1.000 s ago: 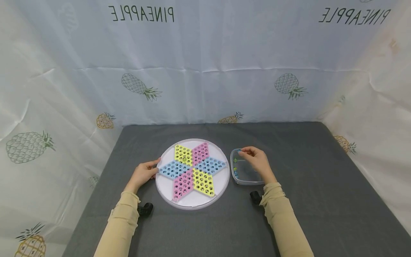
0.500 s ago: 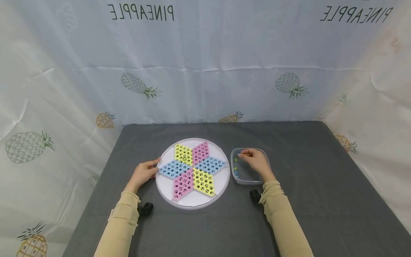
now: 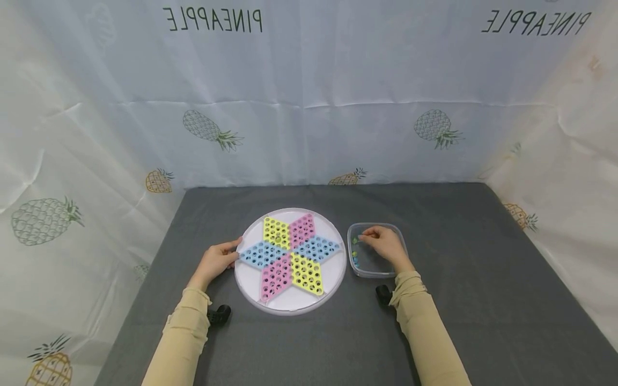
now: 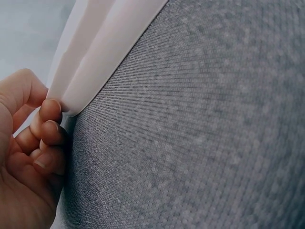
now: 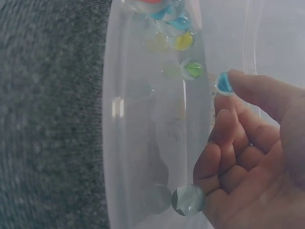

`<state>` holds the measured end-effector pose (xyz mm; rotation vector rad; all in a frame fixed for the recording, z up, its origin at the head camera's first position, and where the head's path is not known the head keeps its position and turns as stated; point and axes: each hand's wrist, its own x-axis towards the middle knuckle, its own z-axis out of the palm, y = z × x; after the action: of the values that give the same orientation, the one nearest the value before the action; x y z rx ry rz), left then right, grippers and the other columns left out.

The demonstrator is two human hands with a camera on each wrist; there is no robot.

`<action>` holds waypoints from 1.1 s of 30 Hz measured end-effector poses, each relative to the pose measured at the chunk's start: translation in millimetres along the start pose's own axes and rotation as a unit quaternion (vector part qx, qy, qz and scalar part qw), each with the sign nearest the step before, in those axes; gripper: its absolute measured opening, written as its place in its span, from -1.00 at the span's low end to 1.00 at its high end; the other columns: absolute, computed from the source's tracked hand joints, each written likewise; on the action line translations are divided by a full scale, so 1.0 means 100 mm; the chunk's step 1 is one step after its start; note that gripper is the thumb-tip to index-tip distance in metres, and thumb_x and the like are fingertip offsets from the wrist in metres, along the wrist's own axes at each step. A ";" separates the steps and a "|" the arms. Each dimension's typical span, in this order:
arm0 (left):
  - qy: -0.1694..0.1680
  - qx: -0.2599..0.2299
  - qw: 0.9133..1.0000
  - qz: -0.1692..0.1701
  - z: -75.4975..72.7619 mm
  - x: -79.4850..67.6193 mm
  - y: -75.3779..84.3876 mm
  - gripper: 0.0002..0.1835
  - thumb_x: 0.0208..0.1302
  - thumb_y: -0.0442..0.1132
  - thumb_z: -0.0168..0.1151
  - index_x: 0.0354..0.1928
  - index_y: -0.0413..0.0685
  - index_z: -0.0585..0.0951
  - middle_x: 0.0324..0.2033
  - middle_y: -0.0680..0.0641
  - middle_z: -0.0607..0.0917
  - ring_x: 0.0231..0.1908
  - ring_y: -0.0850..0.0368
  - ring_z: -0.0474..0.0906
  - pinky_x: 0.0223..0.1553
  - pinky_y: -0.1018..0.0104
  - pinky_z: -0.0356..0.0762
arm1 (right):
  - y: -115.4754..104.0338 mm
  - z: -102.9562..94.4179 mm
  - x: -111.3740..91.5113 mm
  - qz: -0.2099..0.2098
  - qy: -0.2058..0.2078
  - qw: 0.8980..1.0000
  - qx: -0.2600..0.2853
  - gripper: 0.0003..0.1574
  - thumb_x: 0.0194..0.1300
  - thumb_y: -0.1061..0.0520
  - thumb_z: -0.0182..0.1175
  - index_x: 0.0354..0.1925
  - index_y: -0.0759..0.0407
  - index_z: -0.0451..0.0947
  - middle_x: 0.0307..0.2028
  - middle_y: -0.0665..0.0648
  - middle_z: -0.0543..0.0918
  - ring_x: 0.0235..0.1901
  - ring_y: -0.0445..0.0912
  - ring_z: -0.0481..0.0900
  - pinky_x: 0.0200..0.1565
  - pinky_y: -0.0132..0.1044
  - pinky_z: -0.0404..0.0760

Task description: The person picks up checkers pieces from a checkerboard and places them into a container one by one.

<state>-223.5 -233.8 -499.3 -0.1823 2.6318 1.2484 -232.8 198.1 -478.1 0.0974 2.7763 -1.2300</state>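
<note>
A round white Chinese checkers board (image 3: 252, 281) with a pink, yellow and blue star of holes lies on the table. My left hand (image 3: 215, 261) grips its left edge; in the left wrist view the thumb and curled fingers (image 4: 50, 110) meet at the white rim (image 4: 90, 62). To the right, my right hand (image 3: 388, 246) reaches into a clear plastic box (image 3: 376, 275). Between its thumb and index finger it pinches a clear marble with blue inside (image 5: 224, 84). A green marble (image 5: 193, 69), a yellow one (image 5: 184, 41) and a greyish one (image 5: 188, 200) lie along the box wall.
A dark grey cloth (image 3: 299, 348) covers the table. Behind it hangs a pale curtain (image 3: 309, 134) with pineapple prints. The box stands close beside the board's right edge.
My right hand has shifted slightly toward me from the box's far left corner, its fingertips staying over the box. My left hand and the board have kept their place.
</note>
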 end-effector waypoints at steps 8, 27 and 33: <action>-0.005 0.004 1.000 0.000 0.00 -0.01 0.00 -0.43 0.17 -0.19 0.09 0.29 0.09 0.39 -0.64 0.06 0.45 -0.53 0.17 0.38 -0.44 0.36 0.34 | 0.01 0.00 0.00 0.007 0.005 1.000 -0.008 -0.62 0.24 0.00 0.18 -0.11 0.26 0.57 -0.29 0.20 0.62 -0.39 -0.10 0.52 -0.37 -0.35 0.44; 0.002 0.002 1.000 -0.002 0.01 0.00 -0.02 -0.43 0.17 -0.20 0.09 0.28 0.07 0.40 -0.64 0.06 0.45 -0.55 0.20 0.37 -0.45 0.36 0.33 | 0.02 0.00 -0.02 0.007 0.006 1.000 -0.004 -0.61 0.26 -0.02 0.17 -0.09 0.25 0.56 -0.30 0.19 0.61 -0.41 -0.10 0.50 -0.37 -0.34 0.44; 0.000 -0.002 1.000 -0.001 0.00 -0.01 -0.02 -0.44 0.17 -0.20 0.10 0.28 0.10 0.40 -0.64 0.07 0.45 -0.55 0.20 0.37 -0.45 0.36 0.33 | 0.01 -0.03 -0.06 0.003 0.003 1.000 0.004 -0.59 0.27 -0.03 0.15 -0.06 0.25 0.55 -0.23 0.23 0.63 -0.32 -0.06 0.54 -0.34 -0.33 0.46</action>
<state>-222.0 -234.6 -500.6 -0.1851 2.6301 1.2529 -227.3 200.9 -476.4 0.1111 2.7744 -1.2400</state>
